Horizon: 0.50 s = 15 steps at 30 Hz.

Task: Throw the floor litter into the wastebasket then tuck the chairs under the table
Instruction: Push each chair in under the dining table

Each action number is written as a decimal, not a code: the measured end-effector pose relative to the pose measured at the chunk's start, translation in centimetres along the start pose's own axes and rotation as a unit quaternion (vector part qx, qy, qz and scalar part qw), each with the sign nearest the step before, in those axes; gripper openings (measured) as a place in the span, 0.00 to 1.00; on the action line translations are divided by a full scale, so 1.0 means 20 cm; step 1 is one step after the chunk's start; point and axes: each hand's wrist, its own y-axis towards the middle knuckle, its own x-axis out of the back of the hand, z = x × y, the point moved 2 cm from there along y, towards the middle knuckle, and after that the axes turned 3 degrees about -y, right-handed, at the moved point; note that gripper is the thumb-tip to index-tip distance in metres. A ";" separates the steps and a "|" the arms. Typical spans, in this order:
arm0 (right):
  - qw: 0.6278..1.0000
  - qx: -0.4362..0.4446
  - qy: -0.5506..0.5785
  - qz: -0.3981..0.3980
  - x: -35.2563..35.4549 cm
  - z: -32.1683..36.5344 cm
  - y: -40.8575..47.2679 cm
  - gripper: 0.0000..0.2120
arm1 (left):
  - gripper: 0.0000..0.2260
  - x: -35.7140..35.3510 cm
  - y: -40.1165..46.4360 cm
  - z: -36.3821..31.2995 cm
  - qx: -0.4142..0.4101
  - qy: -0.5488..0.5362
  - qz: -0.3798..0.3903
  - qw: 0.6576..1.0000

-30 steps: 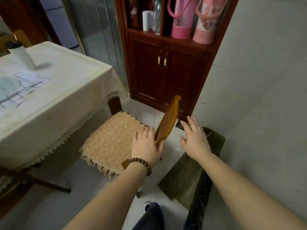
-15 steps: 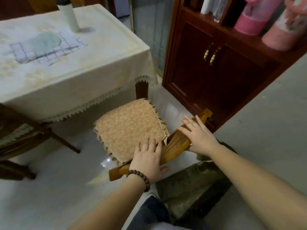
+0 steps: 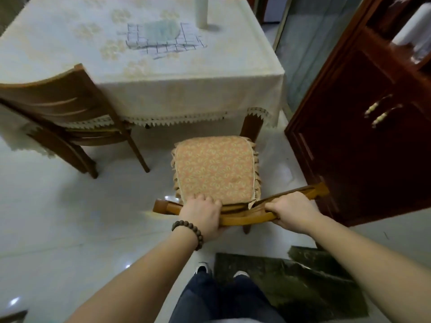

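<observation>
A wooden chair (image 3: 247, 216) with an orange patterned seat cushion (image 3: 214, 167) stands in front of me, facing the table (image 3: 144, 73) with its cream cloth. My left hand (image 3: 203, 212) grips the left part of the chair's curved top rail. My right hand (image 3: 293, 209) grips the right part of the same rail. The cushion's front edge lies just short of the cloth's lace hem. A second, darker chair (image 3: 63, 108) stands at the table's left corner, partly under the cloth. No wastebasket or litter is in view.
A dark red cabinet (image 3: 363, 127) with two brass handles stands close on the right. A white cylinder (image 3: 201, 10) and a checked paper (image 3: 163, 38) lie on the table. A dark green mat (image 3: 291, 280) lies by my feet. White tiled floor spreads to the left.
My view swung round behind the chair, facing the table. Both hands went from resting flat on the rail to gripping it, fingers curled over the top.
</observation>
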 end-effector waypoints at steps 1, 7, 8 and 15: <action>1.000 0.018 -0.009 -0.004 0.01 -0.01 0.01 0.10 | 0.29 0.00 -0.01 -0.01 0.018 0.002 -0.007 1.000; 0.999 0.001 -0.040 -0.002 0.04 -0.18 0.09 0.09 | 0.26 0.03 0.12 -0.04 0.019 0.010 -0.039 0.999; 0.999 -0.006 -0.036 0.002 0.05 -0.22 0.11 0.09 | 0.26 0.05 0.16 -0.04 0.012 0.013 -0.043 0.999; 0.999 0.006 -0.052 0.006 0.19 -0.38 0.37 0.09 | 0.29 0.17 0.41 0.15 0.010 0.062 -0.051 0.997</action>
